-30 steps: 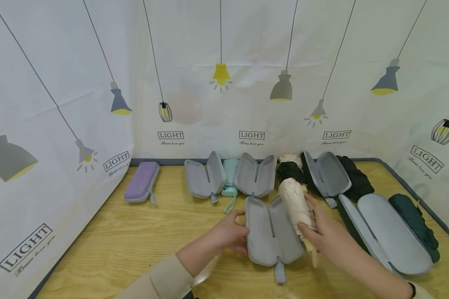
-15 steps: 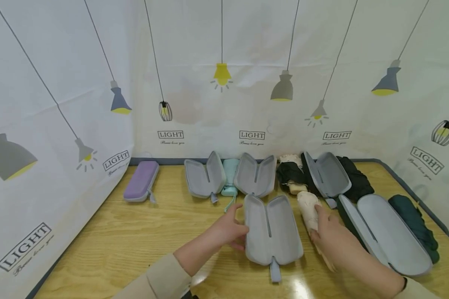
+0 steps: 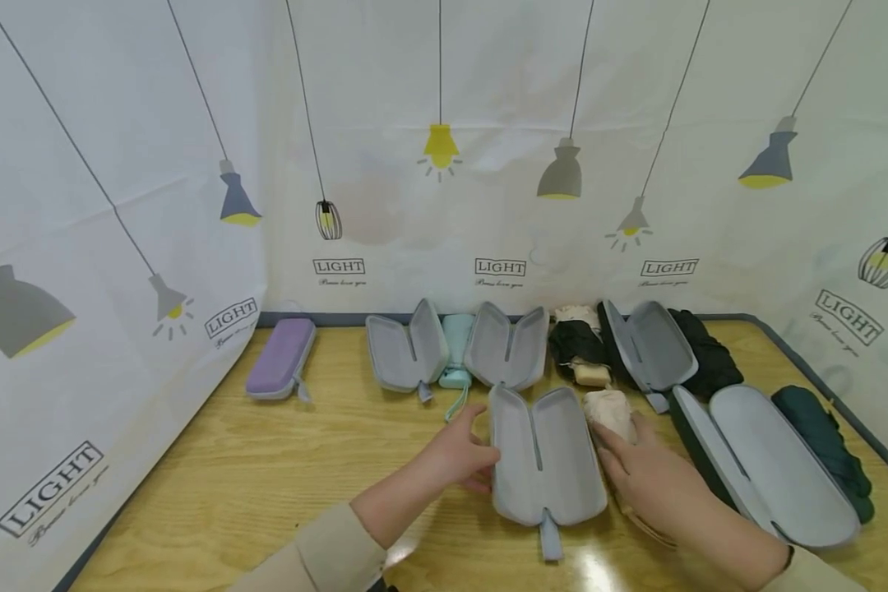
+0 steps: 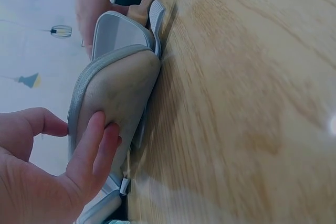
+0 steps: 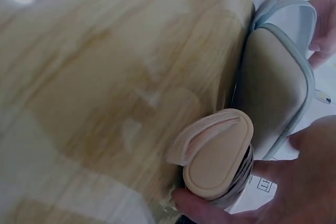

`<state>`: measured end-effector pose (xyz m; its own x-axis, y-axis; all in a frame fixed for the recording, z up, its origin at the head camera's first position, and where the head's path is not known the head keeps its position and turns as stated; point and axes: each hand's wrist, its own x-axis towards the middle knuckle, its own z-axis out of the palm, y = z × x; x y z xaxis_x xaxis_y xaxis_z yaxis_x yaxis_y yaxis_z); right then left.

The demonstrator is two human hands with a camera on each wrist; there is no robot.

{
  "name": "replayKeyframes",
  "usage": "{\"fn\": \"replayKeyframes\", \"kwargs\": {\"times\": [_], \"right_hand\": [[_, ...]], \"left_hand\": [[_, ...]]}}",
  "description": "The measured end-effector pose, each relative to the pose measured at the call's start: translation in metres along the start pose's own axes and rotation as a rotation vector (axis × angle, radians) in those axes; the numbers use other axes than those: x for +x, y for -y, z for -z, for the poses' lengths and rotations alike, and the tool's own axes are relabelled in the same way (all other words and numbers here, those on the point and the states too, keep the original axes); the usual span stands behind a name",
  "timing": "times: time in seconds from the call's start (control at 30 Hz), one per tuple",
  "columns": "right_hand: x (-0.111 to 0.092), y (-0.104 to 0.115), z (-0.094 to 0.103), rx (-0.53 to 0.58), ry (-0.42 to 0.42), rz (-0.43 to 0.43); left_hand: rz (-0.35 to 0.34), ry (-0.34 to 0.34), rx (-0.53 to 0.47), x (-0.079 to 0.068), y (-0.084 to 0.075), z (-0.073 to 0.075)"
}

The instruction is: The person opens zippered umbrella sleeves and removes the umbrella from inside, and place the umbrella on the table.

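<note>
An open grey-lined zip case (image 3: 551, 460) lies in the middle with its two halves spread and its pull tab facing me. My left hand (image 3: 459, 452) touches its left side; in the left wrist view, thumb and nearly straight fingers rest against the rim and outer shell. At the case's right, my right hand (image 3: 654, 477) holds a rolled cream folding umbrella (image 3: 608, 411) down at the table. The right wrist view shows the umbrella's flat beige handle end and strap (image 5: 218, 156), with fingers around its side. Much of the umbrella is hidden by the hand.
Behind stand two open grey cases (image 3: 407, 353), a mint umbrella (image 3: 455, 349) between them. Dark and cream umbrellas (image 3: 579, 341) lie beside another open case (image 3: 651, 345). A large open case (image 3: 784, 469) and dark green umbrella (image 3: 821, 444) sit right. A closed purple case (image 3: 281, 358) is left.
My right hand has carried the cream umbrella from over the open case's right half down to the table on its right. My left hand has stayed at the case.
</note>
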<state>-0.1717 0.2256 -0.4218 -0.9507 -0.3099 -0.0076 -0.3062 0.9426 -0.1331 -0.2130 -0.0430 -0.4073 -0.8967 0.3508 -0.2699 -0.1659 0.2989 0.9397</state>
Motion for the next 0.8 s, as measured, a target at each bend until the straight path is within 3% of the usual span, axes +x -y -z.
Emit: {"fn": "replayKeyframes", "kwargs": {"times": [0.07, 0.1, 0.13, 0.43, 0.8], "right_hand": [[0.003, 0.001, 0.003, 0.116, 0.067, -0.062], [0.004, 0.003, 0.004, 0.226, 0.061, -0.137], [0.005, 0.003, 0.004, 0.251, 0.081, -0.160], [0.001, -0.009, 0.002, 0.304, 0.066, -0.165], [0.007, -0.027, 0.006, 0.202, 0.000, -0.106]], "left_hand": [[-0.003, -0.001, -0.002, 0.000, 0.000, -0.001], [-0.005, 0.001, -0.004, 0.000, -0.001, -0.002], [-0.007, 0.001, -0.006, 0.000, -0.001, -0.002], [-0.027, 0.022, -0.044, 0.007, 0.001, -0.013], [0.014, 0.027, -0.076, 0.022, 0.003, -0.029]]}}
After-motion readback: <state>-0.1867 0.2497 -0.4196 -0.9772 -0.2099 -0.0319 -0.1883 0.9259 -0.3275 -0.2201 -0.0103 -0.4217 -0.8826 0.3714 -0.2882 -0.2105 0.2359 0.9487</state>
